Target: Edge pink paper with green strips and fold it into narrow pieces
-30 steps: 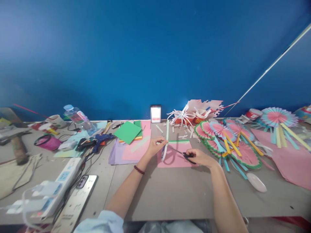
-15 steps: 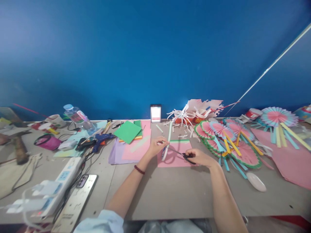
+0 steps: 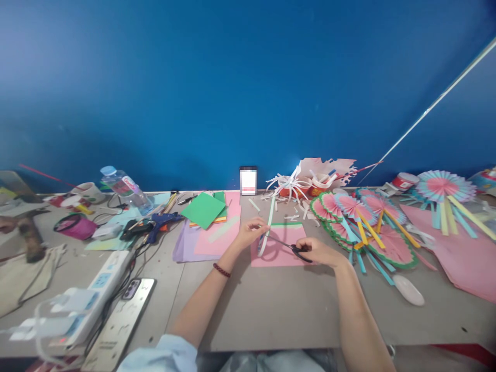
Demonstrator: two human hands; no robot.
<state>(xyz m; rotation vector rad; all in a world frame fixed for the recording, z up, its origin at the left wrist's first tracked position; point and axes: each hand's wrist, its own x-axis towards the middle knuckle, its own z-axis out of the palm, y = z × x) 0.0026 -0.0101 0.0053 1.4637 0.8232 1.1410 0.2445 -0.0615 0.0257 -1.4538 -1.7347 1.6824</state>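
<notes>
My left hand [image 3: 250, 232] pinches a long thin paper strip [image 3: 268, 223], white with a green edge, and holds it upright over a pink sheet [image 3: 277, 253] on the grey table [image 3: 271, 305]. My right hand [image 3: 320, 251] grips black scissors [image 3: 294, 248], whose blades point left and meet the strip just below my left fingers. A red bead bracelet sits on my left wrist. A narrow green strip [image 3: 289, 226] lies along the pink sheet's far edge.
Pink and green paper fans [image 3: 362, 227] with coloured strips lie to the right, next to a large pink sheet [image 3: 461, 253]. A green sheet [image 3: 203, 210], glue gun [image 3: 155, 225], bottle [image 3: 124, 188], power strip [image 3: 96, 289] and phone [image 3: 124, 315] lie left. Cups with paper scraps [image 3: 306, 186] stand behind.
The strip in my left hand has tipped slightly to the right and the scissors have edged along it. Both arms stay almost where they were.
</notes>
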